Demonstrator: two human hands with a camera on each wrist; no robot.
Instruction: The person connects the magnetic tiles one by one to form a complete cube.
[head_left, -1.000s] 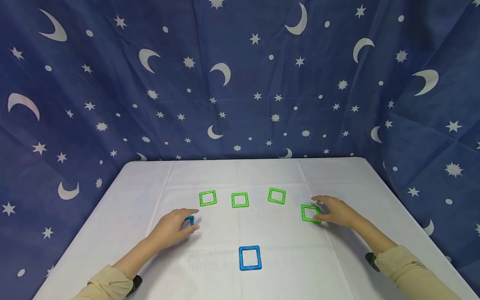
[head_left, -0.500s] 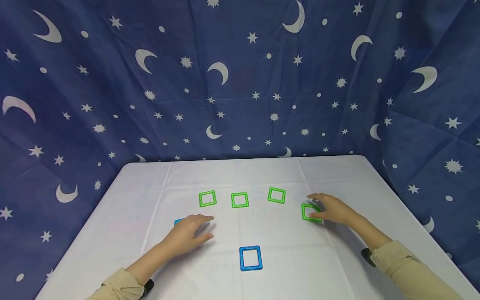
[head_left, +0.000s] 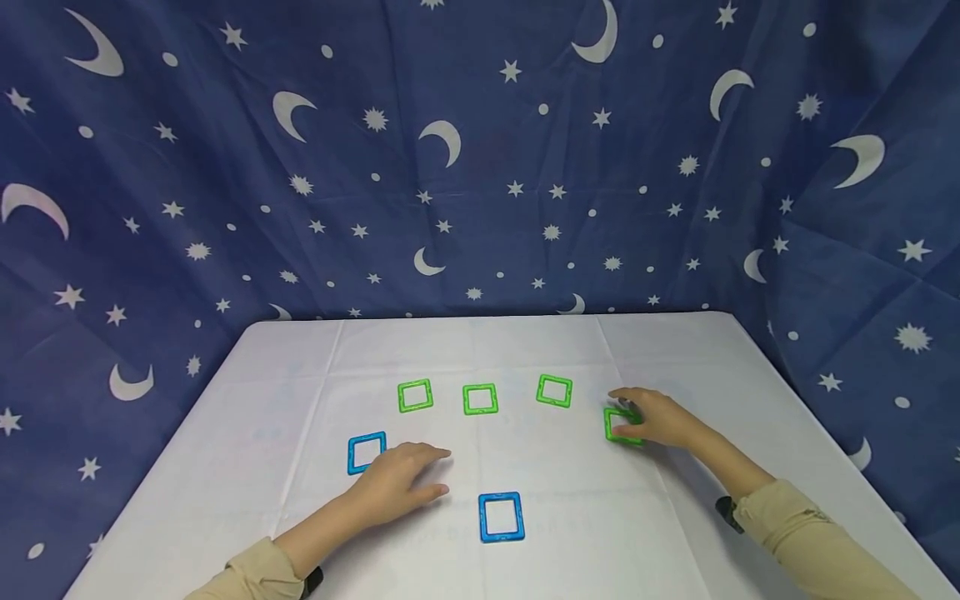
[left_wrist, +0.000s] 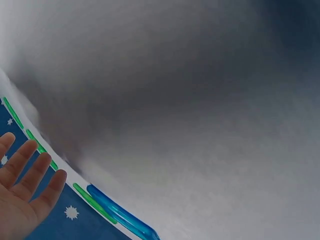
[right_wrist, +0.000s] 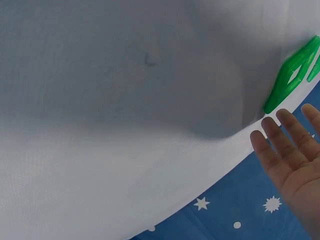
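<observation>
My left hand (head_left: 401,483) hovers over the cloth with fingers extended and thumb apart, between two blue square magnetic tiles. One blue tile (head_left: 352,455) lies behind it to the left, its near corner overlapped by the hand; the other blue tile (head_left: 483,518) is flat at the front middle. In the left wrist view the left hand's fingers (left_wrist: 44,192) are spread and hold nothing. On the right, my right hand (head_left: 660,419) is over a green square magnetic tile (head_left: 608,427), covering its right side. The right wrist view shows straight fingers (right_wrist: 280,142) close to the green tile (right_wrist: 287,82).
Three more green square tiles lie in a loose row farther back: a left one (head_left: 416,409), a middle one (head_left: 480,412) and a right one (head_left: 554,404). A white cloth covers the table (head_left: 540,342). Behind it hangs a blue star-and-moon curtain (head_left: 495,250).
My left hand has moved right and toward the front, away from the left blue tile, which now shows more fully. The right hand has shifted slightly left over its green tile.
</observation>
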